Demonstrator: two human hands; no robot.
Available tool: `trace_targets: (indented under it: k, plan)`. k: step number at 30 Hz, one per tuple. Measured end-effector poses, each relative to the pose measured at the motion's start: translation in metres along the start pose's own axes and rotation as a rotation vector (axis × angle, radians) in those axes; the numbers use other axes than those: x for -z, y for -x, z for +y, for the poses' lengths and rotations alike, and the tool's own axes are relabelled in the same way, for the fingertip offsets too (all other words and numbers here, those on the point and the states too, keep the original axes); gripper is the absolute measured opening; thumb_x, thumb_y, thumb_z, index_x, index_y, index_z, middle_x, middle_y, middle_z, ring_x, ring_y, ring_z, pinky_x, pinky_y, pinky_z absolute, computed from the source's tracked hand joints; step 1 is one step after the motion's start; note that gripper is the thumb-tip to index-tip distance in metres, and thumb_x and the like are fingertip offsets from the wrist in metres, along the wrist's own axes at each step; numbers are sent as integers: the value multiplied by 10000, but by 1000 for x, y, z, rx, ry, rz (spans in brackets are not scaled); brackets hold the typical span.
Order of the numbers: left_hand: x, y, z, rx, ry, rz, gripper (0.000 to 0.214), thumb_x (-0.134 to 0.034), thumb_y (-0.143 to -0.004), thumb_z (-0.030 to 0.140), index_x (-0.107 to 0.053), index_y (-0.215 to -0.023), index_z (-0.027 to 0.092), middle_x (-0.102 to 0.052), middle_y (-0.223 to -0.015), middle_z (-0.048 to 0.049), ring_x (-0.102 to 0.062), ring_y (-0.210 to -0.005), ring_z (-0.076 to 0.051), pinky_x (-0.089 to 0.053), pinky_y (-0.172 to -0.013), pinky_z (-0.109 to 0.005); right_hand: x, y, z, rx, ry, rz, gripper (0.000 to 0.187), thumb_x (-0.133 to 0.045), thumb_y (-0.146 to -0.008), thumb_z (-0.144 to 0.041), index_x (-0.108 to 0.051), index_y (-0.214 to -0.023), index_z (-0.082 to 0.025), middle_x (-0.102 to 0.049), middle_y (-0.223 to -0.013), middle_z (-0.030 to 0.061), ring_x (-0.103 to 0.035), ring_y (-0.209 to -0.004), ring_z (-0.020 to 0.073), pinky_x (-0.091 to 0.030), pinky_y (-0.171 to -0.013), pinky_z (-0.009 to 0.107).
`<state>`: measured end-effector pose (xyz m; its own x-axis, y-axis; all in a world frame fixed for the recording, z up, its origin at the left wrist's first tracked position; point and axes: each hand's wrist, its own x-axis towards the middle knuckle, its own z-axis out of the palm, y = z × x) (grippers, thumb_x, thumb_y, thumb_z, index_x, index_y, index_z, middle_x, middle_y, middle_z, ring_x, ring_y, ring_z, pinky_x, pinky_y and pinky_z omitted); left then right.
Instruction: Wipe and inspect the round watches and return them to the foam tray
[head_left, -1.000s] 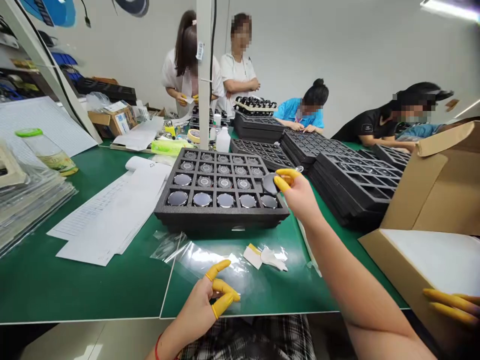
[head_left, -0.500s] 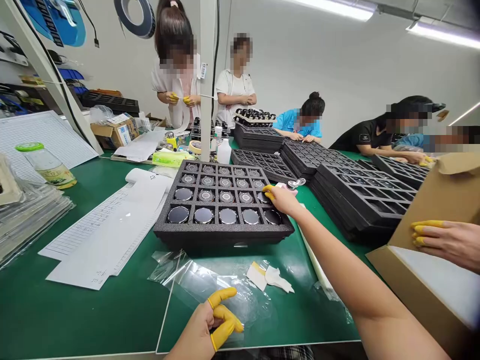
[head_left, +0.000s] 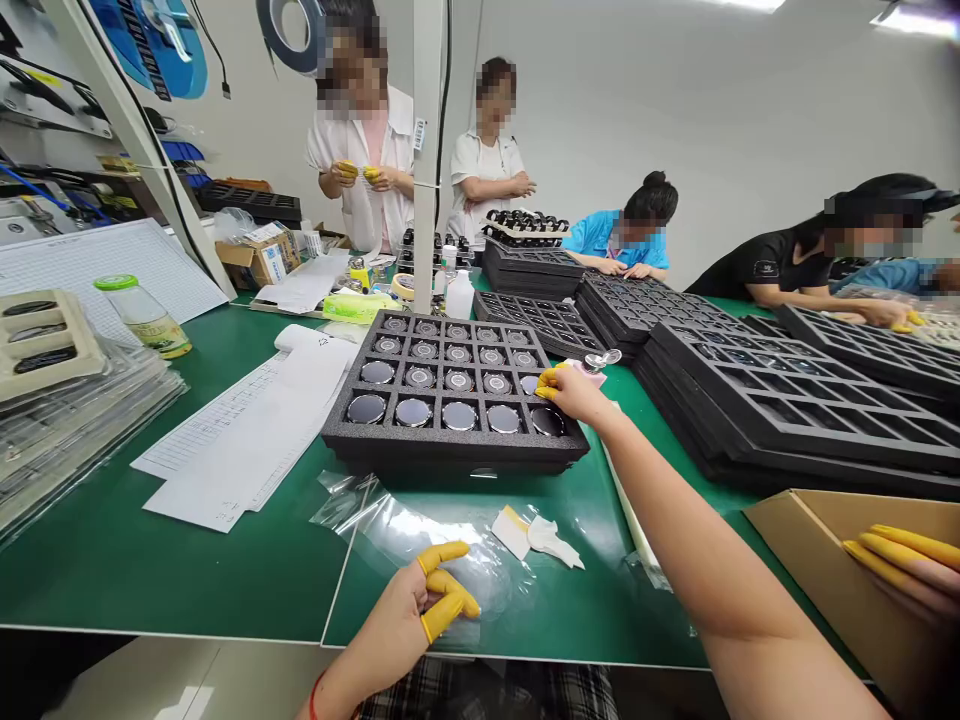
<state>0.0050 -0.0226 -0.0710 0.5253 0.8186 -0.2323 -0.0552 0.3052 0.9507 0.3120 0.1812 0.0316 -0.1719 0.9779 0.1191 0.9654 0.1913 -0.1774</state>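
A black foam tray (head_left: 457, 447) stands before me, its compartments holding round watch cases. In the front row lie dark-faced watch cases (head_left: 413, 412); several farther back show their patterned backs. My right hand (head_left: 574, 392), in yellow finger cots, reaches to the tray's right edge. Its fingers are closed at a watch case (head_left: 529, 384) in the right column, second row from the front; the fingertips partly hide the contact. Near the table's front edge is my left hand (head_left: 420, 605), also in yellow cots, index finger stretched out and nothing visible in it. Clear plastic film (head_left: 405, 530) lies beyond it.
Torn white paper pieces (head_left: 525, 537) lie before the tray. Printed sheets (head_left: 247, 430) and a green-lidded jar (head_left: 146, 318) are left. Stacked foam trays (head_left: 750, 430) stand right, near a cardboard box (head_left: 810, 540) with another person's hand (head_left: 904, 565). Several people work behind.
The view has shifted, showing more of the table's front edge. My right hand stays at the same compartment. At the right, the other person's hand and the box flap have moved lower.
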Motion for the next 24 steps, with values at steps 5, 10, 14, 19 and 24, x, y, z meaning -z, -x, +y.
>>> trace_targets:
  k: [5,10,14,19,24]
  plan:
    - [-9,9,8,11,69,27,611,-694,-786,527,-509,-1236,158,-744,-862,-73,-700,-888,-221,-494,-946,-417,-1,-11,-37,12,15,84,240,-577,-921,-365,-658,-1035,-171,-600,-1245,95,-528,-1181,250,-415,-1005,476]
    - [-17,29,17,-14,139,17,568,-710,-785,499,-524,-1210,170,-753,-880,-69,-715,-900,-214,-487,-963,-405,-15,-25,-69,-50,-23,104,239,-666,-835,-364,-681,-941,-151,-623,-1187,118,-496,-1196,294,-381,-996,487]
    - [-17,39,17,-42,229,61,475,-730,-795,425,-561,-1155,165,-763,-870,-76,-721,-891,-219,-496,-955,-415,-8,-9,-82,-13,-88,195,206,-679,-803,-269,-675,-970,-149,-679,-978,128,-575,-999,295,-420,-898,440]
    - [-16,39,16,-103,293,63,604,-731,-801,393,-453,-1297,186,-742,-895,-76,-707,-911,-228,-495,-960,-449,-7,77,-122,190,-181,310,140,-606,-857,-216,-650,-988,-200,-692,-995,103,-568,-1016,286,-414,-906,449]
    - [-18,33,17,-70,334,-81,819,-818,-664,442,-417,-1350,239,-663,-1060,-64,-671,-941,-235,-524,-890,-417,-29,178,-151,875,-394,183,219,-424,-941,-119,-604,-934,-243,-724,-930,55,-614,-851,188,-502,-760,341]
